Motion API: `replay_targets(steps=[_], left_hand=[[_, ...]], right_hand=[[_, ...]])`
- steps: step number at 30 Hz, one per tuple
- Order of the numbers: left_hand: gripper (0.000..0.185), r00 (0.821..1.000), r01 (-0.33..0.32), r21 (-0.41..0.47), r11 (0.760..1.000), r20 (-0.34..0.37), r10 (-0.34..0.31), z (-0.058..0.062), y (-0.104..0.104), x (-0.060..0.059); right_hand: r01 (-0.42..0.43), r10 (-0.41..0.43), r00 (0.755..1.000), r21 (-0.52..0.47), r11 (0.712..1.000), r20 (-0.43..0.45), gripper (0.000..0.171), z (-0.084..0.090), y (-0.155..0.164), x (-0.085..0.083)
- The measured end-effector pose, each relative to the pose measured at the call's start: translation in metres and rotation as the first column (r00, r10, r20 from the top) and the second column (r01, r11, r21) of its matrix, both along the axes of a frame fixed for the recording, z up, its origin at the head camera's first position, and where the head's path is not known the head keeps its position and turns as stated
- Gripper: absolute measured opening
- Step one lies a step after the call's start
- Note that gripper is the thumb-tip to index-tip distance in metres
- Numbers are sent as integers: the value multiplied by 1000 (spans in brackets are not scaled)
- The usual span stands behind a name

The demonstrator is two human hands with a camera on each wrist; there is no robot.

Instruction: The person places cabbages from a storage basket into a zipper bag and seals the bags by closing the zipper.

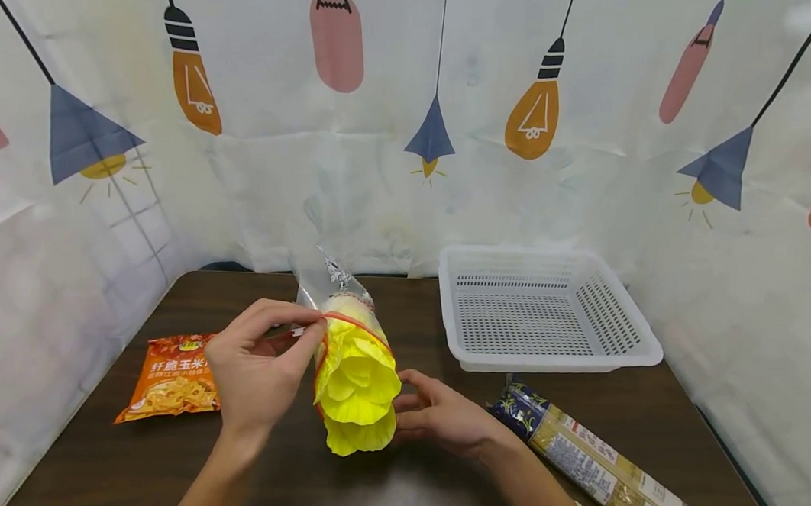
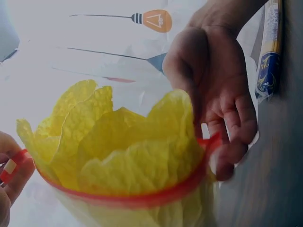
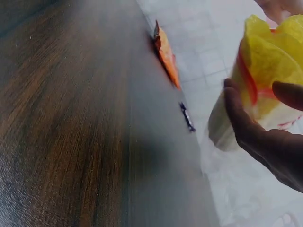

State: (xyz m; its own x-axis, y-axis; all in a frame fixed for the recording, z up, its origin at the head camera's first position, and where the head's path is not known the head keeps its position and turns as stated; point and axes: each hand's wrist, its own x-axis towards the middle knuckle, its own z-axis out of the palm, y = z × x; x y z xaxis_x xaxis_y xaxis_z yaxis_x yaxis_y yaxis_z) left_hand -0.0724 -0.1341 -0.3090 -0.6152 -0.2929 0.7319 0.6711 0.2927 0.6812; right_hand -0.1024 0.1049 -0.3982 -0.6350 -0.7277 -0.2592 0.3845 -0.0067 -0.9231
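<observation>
- Head view: left hand (image 1: 258, 367) pinches the bag's red zip strip (image 1: 354, 321); basket (image 1: 543, 310) and noodle packet (image 1: 601, 466) visible.
- Left wrist view: right hand (image 2: 218, 90), fingers curled, cups the cabbage (image 2: 118, 146).

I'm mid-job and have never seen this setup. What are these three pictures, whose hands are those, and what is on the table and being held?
No machine here: a person works bare-handed. The wide picture comes from a head camera; the other two from cameras on each wrist. The left hand pinches the red-edged mouth of a clear plastic bag around a yellow napa cabbage; the right hand holds the bag's other side. On the dark wooden table lie an orange snack packet, an empty white plastic basket and a pack of dry noodles.
</observation>
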Motion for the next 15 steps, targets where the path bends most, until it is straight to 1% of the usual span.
replay_targets(steps=[3, 7, 11, 13, 15], left_hand=[[19, 1000, 1, 30, 1000, -31, 0, 1, -3, 0], [17, 998, 1, 72, 997, -65, 4, 3, -9, -2], [14, 997, -17, 115, 993, -69, 25, 6, -15, -3], [13, 997, -6, 151, 989, -74, 17, 8, -18, -3], [11, 997, 12, 186, 983, -78, 3, 9, -21, -4]], right_hand=[[60, -61, 998, -24, 998, -15, 43, 0, 1, -1], [144, -147, 984, -41, 989, -96, 37, 3, 4, -2], [218, -228, 956, -69, 973, -183, 34, 7, 9, -3], [258, -273, 936, -95, 961, -220, 34, 10, 11, -4], [305, -327, 911, -123, 944, -251, 35, 13, 12, -4]])
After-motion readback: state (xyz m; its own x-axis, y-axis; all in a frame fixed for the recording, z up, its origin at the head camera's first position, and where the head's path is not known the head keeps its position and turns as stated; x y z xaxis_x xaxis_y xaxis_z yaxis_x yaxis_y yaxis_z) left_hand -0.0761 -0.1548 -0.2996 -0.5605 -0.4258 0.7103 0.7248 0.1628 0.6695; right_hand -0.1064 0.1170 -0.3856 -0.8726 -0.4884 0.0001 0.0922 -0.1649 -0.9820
